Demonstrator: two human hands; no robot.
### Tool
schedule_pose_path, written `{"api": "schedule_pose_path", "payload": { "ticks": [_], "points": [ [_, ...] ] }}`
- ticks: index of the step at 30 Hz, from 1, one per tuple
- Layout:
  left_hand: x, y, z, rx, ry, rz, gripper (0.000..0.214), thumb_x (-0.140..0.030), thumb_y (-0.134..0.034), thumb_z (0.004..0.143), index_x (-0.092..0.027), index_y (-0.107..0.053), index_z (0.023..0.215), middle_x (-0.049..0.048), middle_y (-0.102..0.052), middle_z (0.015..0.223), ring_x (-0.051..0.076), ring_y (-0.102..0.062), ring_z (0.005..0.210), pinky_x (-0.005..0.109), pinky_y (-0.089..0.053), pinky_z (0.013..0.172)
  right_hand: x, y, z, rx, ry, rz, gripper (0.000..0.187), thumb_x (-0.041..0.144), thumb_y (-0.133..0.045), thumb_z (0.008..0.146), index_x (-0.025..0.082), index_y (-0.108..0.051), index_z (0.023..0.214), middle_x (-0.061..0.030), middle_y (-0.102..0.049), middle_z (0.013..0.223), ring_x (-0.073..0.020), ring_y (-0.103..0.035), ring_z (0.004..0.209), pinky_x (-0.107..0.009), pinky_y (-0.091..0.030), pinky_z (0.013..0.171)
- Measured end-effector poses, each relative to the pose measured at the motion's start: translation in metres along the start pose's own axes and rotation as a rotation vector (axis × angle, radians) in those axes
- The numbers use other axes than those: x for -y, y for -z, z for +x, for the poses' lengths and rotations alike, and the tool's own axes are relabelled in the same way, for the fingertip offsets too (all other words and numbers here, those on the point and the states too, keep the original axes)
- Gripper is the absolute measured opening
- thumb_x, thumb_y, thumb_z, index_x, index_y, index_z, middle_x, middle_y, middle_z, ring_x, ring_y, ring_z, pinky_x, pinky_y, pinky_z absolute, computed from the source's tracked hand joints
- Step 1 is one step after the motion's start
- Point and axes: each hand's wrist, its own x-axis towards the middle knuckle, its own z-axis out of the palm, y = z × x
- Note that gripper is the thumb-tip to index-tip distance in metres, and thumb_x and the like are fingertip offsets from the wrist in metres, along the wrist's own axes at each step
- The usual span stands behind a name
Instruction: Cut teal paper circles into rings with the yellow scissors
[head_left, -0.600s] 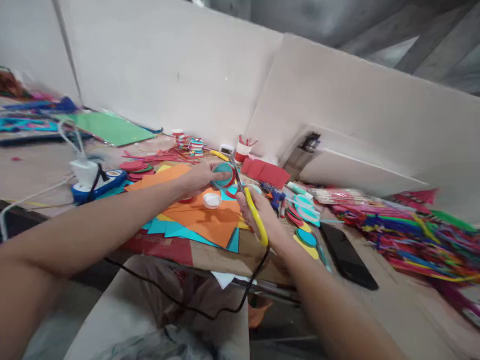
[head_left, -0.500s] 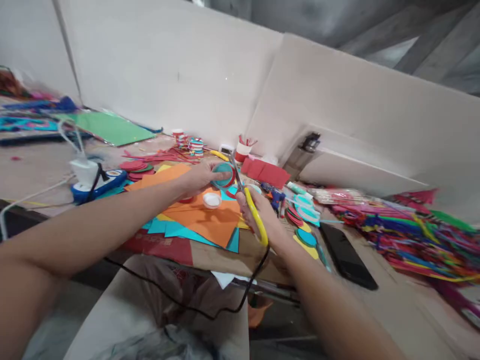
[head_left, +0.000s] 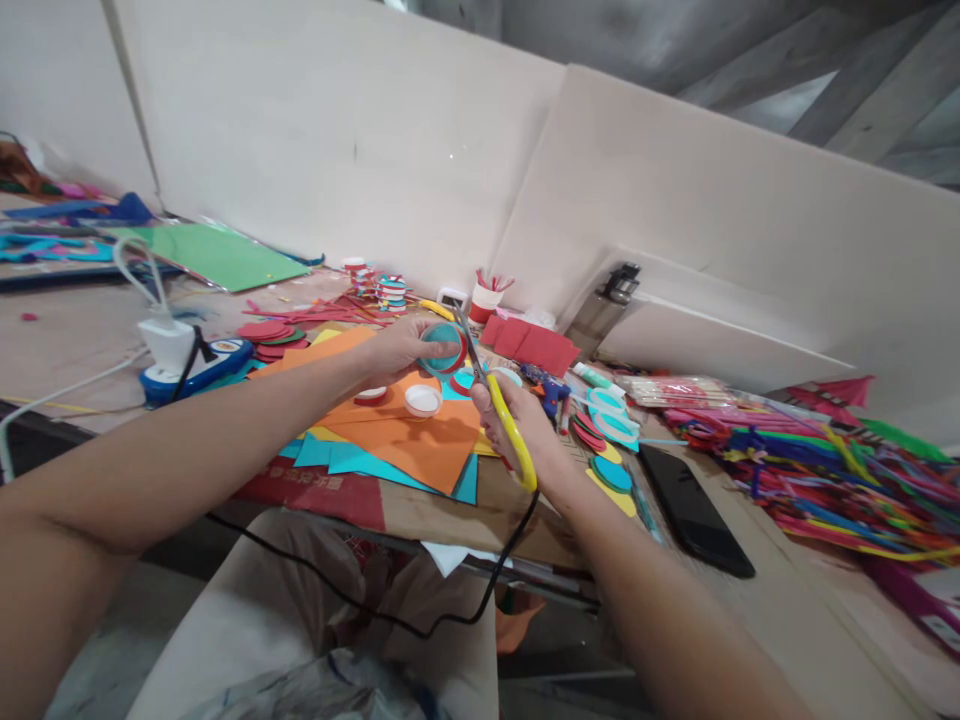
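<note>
My left hand (head_left: 397,352) pinches a teal paper circle with a red rim (head_left: 442,349), held up above the table. My right hand (head_left: 525,432) grips yellow-handled scissors (head_left: 504,417), whose blades reach up to the circle's right edge. Below the hands lie orange paper sheets (head_left: 420,440) on teal sheets (head_left: 337,458), with a white cap (head_left: 423,400) resting on the orange paper.
A black phone (head_left: 694,512) lies right of my right arm, beside stacked paper circles (head_left: 611,440). Colourful strips (head_left: 832,475) pile at the right. A white charger on a blue base (head_left: 180,355), green sheet (head_left: 221,257) and red paper (head_left: 532,345) sit further off. A black cable (head_left: 420,620) hangs off the table edge.
The view has steadied and shifted slightly. My left hand has lifted and turned the circle a little, uncovering a small red and white disc on the orange paper. The scissors stay at its edge.
</note>
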Motion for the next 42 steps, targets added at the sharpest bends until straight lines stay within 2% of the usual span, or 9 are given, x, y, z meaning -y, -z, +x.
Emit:
{"api": "schedule_pose_path", "payload": {
  "ticks": [7, 14, 24, 33, 42],
  "points": [
    [0.0009, -0.0016, -0.0001, -0.053, -0.008, -0.093, 0.032, -0.039, -0.082, 0.068, -0.013, -0.066, 0.077, 0.0, -0.06, 0.066, 0.007, -0.051, 0.053, 0.019, -0.037, 0.049, 0.0012, -0.001, -0.0014, -0.016, 0.013, -0.029, 0.042, 0.064, -0.047, 0.09, 0.023, -0.044, 0.081, 0.0047, -0.041, 0.063, -0.0109, -0.039, 0.053, -0.024, -0.029, 0.049],
    [0.0029, -0.0042, -0.0027, -0.04, -0.018, 0.016, 0.037, -0.044, -0.082, 0.067, -0.013, -0.069, 0.083, 0.0009, -0.063, 0.069, 0.008, -0.054, 0.055, 0.019, -0.036, 0.049, 0.0039, 0.0002, -0.002, -0.036, 0.096, -0.086, 0.043, 0.064, -0.04, 0.093, 0.022, -0.044, 0.083, 0.0023, -0.047, 0.073, -0.0128, -0.044, 0.064, -0.026, -0.036, 0.06],
    [0.0012, -0.0017, -0.0013, -0.039, -0.007, 0.066, 0.037, -0.044, -0.082, 0.066, -0.012, -0.067, 0.08, -0.0006, -0.06, 0.063, 0.006, -0.048, 0.05, 0.018, -0.03, 0.045, 0.0044, 0.002, -0.0018, -0.007, 0.064, -0.084, 0.043, 0.065, -0.041, 0.092, 0.022, -0.043, 0.081, 0.0031, -0.044, 0.07, -0.0125, -0.04, 0.061, -0.026, -0.034, 0.057],
    [0.0, -0.0024, -0.0017, -0.06, -0.007, 0.062, 0.035, -0.041, -0.082, 0.065, -0.013, -0.068, 0.078, 0.0006, -0.061, 0.063, 0.007, -0.049, 0.049, 0.018, -0.031, 0.044, 0.0011, 0.0013, -0.0018, 0.013, 0.013, -0.048, 0.041, 0.063, -0.045, 0.091, 0.023, -0.042, 0.082, 0.0044, -0.041, 0.065, -0.0112, -0.039, 0.056, -0.024, -0.031, 0.051],
    [-0.0031, -0.0015, -0.0013, -0.029, 0.021, 0.032, 0.033, -0.04, -0.082, 0.067, -0.012, -0.066, 0.075, 0.0006, -0.059, 0.063, 0.007, -0.048, 0.05, 0.019, -0.032, 0.046, 0.0054, 0.003, -0.0029, 0.011, -0.002, -0.036, 0.04, 0.061, -0.045, 0.091, 0.023, -0.044, 0.08, 0.0047, -0.043, 0.064, -0.0111, -0.04, 0.055, -0.024, -0.031, 0.051]
  ]
}}
